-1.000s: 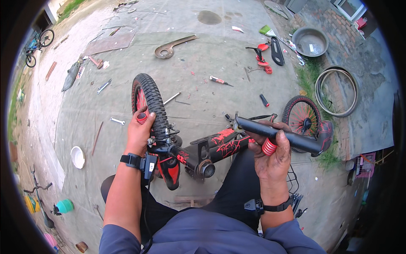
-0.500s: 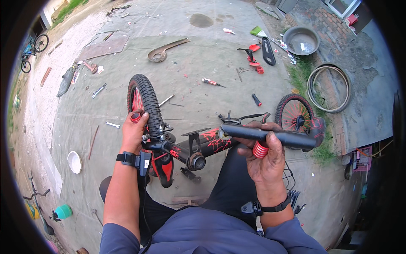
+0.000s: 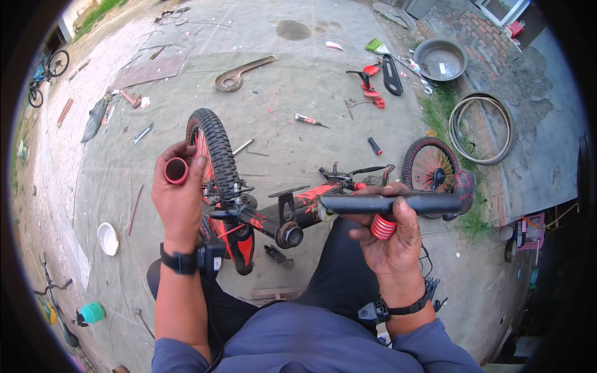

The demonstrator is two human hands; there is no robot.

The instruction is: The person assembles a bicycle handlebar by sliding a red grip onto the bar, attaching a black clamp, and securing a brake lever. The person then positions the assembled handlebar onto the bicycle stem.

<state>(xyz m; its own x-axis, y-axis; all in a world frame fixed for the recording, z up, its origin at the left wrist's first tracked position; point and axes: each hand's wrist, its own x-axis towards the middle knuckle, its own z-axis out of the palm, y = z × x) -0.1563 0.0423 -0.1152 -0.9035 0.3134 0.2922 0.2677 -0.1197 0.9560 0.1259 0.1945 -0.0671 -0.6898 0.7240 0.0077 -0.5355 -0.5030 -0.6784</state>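
Observation:
My left hand [image 3: 177, 202] is closed round a short red sleeve [image 3: 176, 171], its open round end facing up, beside the knobby tyre [image 3: 214, 146] of a bicycle wheel. My right hand [image 3: 395, 239] grips a black tube [image 3: 379, 204] lying sideways across the fingers and thumb. In the same hand, under the tube, sits a red ringed sleeve [image 3: 383, 227] with pale stripes. Below and between my hands lies a black bicycle frame [image 3: 311, 211] with red markings. Its open round shell [image 3: 289, 235] faces up near my legs. The tube covers part of the frame.
A smaller spoked wheel [image 3: 431, 171] lies at the right, near loose rims [image 3: 482, 128] and a metal basin [image 3: 440, 60]. On the ground are a screwdriver [image 3: 310, 120], a black grip [image 3: 374, 146], a curved metal guard [image 3: 242, 73], a wrench [image 3: 143, 133] and a white bowl [image 3: 107, 239].
My left hand has lifted away from the wheel's axle area, toward me and slightly left, bringing the red sleeve's opening into plainer view. My right hand with the black tube has barely moved.

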